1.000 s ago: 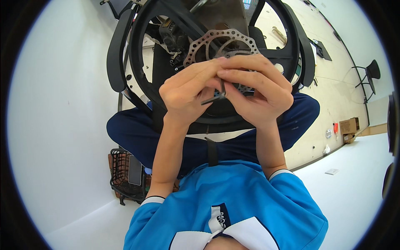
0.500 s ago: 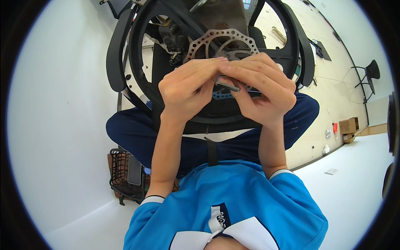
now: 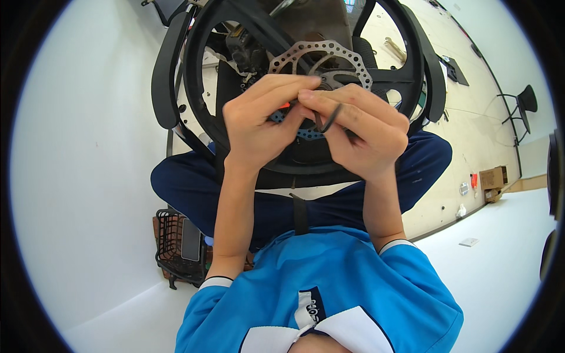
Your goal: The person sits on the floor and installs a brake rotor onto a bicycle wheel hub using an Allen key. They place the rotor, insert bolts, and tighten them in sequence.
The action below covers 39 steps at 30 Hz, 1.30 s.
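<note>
A black spoked wheel [image 3: 200, 97] with a perforated brake disc [image 3: 283, 61] lies in front of me. Over the disc my two hands meet, fingertips together. My right hand [image 3: 368, 129] is closed on a dark bent hex key [image 3: 331, 120], whose bend sticks out between thumb and fingers. My left hand [image 3: 259, 120] is closed too, thumb and fingers pinched beside the key's other end; what lies between them is hidden. A small red patch [image 3: 285, 106] shows in the gap under my left fingers. My fingers cover the disc's near middle.
Black armrests [image 3: 166, 73] flank the wheel. At lower left stands a black wire basket [image 3: 168, 235] with a dark flat panel [image 3: 190, 240]. Right, on the floor, are a wrench-like tool [image 3: 395, 50], a cardboard box [image 3: 493, 176] and a black chair [image 3: 525, 99].
The hex key has turned in my right hand and its bend now points upward. My right hand has shifted slightly left and down, and more of the disc shows.
</note>
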Tool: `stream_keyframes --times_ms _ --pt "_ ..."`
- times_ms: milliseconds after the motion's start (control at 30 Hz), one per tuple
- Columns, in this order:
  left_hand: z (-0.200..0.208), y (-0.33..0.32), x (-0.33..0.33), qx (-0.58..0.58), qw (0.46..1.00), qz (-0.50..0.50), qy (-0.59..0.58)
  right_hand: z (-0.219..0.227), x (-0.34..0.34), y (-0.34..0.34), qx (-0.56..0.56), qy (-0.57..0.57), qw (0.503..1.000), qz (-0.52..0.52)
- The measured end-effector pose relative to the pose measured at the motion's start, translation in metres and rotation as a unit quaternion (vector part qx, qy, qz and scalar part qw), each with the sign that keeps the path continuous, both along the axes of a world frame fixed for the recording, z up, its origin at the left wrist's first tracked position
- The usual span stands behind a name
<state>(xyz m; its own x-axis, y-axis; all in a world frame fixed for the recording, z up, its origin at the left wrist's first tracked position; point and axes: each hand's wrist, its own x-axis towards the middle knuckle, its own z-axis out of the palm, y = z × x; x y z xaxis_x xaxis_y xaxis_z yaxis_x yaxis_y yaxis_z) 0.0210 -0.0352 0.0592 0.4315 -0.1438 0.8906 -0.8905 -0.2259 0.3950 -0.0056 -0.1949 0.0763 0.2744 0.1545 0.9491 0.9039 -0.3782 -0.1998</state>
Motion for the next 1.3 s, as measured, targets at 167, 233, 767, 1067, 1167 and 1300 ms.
stream_keyframes --times_ms 167,233,767,1067,1167,1300 --pt "-0.004 -0.001 0.001 0.055 0.998 0.022 -0.023 0.009 -0.001 -0.014 -0.054 0.076 0.995 0.036" --pt "-0.002 -0.001 -0.002 0.059 0.996 0.057 -0.029 0.005 0.0 -0.009 -0.014 0.05 0.999 -0.004" --pt "-0.002 -0.001 0.004 0.05 0.998 0.01 -0.022 0.002 -0.001 -0.017 -0.045 0.05 0.998 0.004" --pt "-0.004 0.0 0.002 0.026 0.999 0.031 -0.02 0.0 -0.006 -0.002 0.033 0.007 0.998 -0.061" --pt "-0.003 0.0 0.003 0.018 1.0 0.021 0.003 -0.003 -0.002 0.004 0.049 -0.036 0.996 -0.059" --pt "0.001 0.002 0.003 0.019 1.0 -0.006 0.015 0.004 -0.004 -0.005 0.02 0.0 0.999 -0.04"
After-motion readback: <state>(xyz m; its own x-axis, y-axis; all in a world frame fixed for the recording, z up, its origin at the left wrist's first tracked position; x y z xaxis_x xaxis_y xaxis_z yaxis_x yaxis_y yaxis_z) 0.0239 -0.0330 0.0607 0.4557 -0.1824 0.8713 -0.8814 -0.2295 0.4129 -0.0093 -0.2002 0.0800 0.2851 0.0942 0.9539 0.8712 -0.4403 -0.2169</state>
